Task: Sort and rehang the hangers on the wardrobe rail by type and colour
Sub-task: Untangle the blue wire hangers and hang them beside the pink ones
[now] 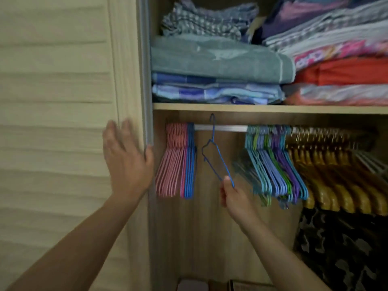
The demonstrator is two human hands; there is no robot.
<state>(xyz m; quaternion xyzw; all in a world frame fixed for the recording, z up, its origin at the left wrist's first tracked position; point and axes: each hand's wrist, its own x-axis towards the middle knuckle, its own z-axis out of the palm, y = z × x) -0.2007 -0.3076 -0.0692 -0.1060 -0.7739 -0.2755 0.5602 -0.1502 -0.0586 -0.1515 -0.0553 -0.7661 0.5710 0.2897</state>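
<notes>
rehanging was judged underway: blue hanger (214, 152) was pinched by right hand (233, 194); blue group (190, 164) to its left was judged next; left hand (126, 156) was spread flat.

Left hand (126, 158) raised, fingers apparently straight; right hand (233, 194) raised, fingers pinched.

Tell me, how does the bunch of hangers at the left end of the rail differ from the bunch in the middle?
The left bunch is mostly pink with a few blue at its right edge; the middle bunch mixes light blue, green and purple. The left bunch hangs tight and even; the middle bunch is looser and more fanned out. Both hang on the same rail and look like thin hangers.
</notes>
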